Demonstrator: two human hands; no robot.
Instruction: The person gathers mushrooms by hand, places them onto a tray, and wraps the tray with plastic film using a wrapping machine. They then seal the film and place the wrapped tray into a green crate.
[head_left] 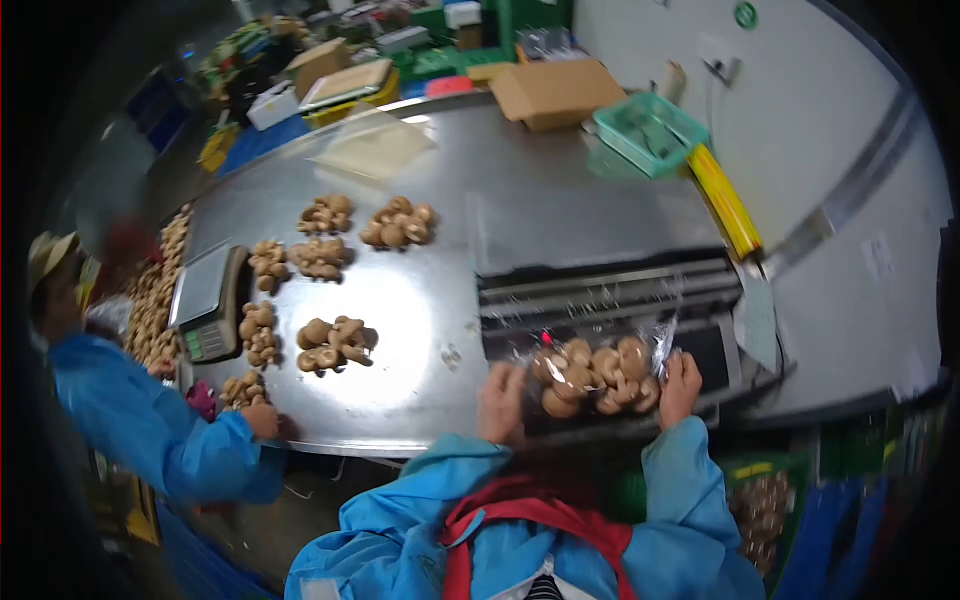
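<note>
A clear plastic bag of brown mushrooms is stretched between my two hands, over the front of a dark sealing machine. My left hand, slightly blurred, is closed at the bag's left end. At the other end, the fingers of my right hand pinch the loose, shiny plastic. The mushrooms lie in a row inside the film. A small red light shows at the bag's upper left edge.
Several mushroom piles sit on the steel table. Left stands a scale, where a co-worker's hand touches mushrooms. Behind are plastic sheets, a cardboard box, a green basket and a yellow roll.
</note>
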